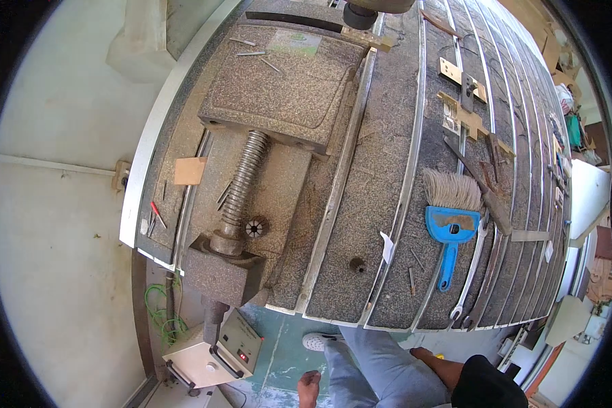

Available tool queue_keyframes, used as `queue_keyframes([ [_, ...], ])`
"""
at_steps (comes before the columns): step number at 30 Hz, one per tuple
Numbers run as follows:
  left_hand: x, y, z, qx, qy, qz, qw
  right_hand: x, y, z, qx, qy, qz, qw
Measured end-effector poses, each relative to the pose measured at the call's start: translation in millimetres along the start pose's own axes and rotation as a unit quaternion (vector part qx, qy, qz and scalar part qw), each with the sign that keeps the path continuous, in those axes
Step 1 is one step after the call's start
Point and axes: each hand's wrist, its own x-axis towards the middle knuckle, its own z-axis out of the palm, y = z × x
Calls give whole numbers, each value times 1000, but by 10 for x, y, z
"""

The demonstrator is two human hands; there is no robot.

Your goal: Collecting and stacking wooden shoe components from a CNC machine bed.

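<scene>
below the table (360, 197) — left hand (309, 388) and right hand (422, 354) are near trousers (387, 360).

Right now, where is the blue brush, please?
In the head view, the blue brush lies right of centre on the table, with the wrench immediately right of its handle.
</scene>
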Motion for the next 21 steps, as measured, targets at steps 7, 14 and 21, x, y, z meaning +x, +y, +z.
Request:
queue_keyframes([
  [7,6,-86,132,-109,87,-29,990,317,153,163,-48,-13,-34,998],
  [14,-19,143,131,-66,45,-13,997,175,131,66,15,2,5,1000],
  [21,-243,312,133,-161,111,-22,980,723,1065,-217,-333,101,-297,889],
])
